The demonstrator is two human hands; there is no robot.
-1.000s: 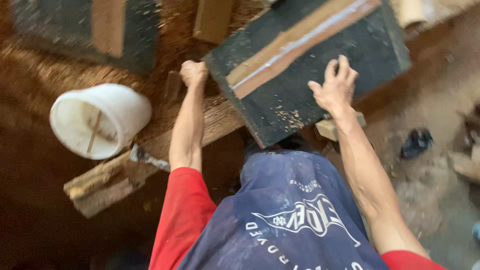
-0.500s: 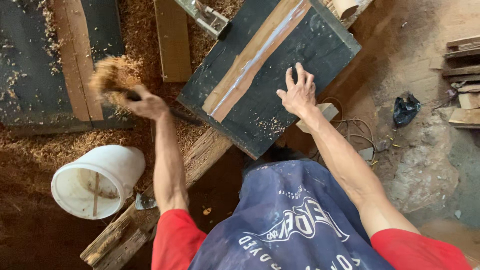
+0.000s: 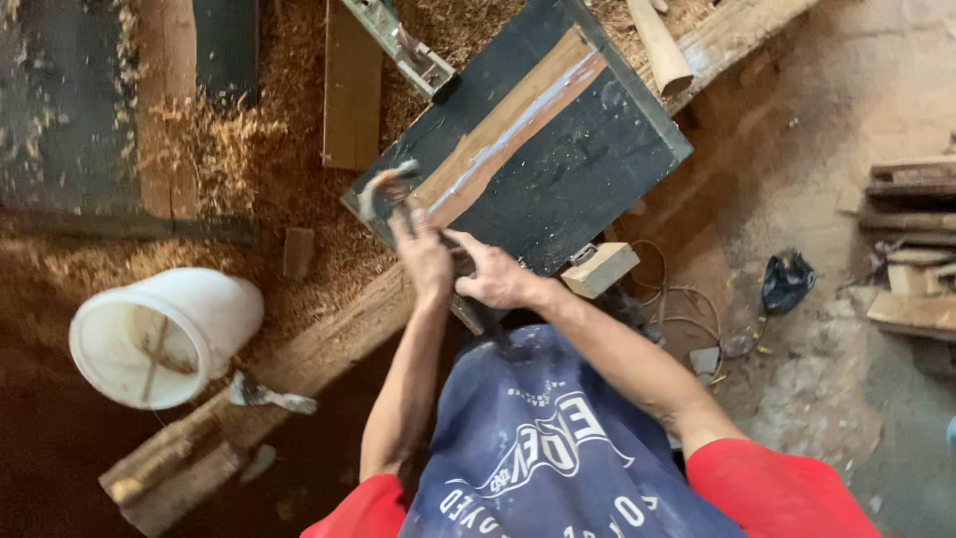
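Far to the left of your fingers, a white bucket (image 3: pixel 159 339) lies tipped on its side on the sawdust-covered surface (image 3: pixel 289 199), a thin stick inside it. Between the bucket and your arms, a small scraper (image 3: pixel 269 397) rests on a rough wooden beam (image 3: pixel 329 344). Your left hand (image 3: pixel 423 261) has its fingers closed around the handle of a brush (image 3: pixel 383 191), whose blurred head sits at the near corner of the dark board (image 3: pixel 558 169). Your right hand (image 3: pixel 493 274) is just beside the left, touching it, its fingers curled at the board's near edge; whether they grip anything, you cannot tell. A pale wooden strip (image 3: pixel 508 125) runs along the board. Right of your fingers sits a small wooden block (image 3: pixel 600 269).
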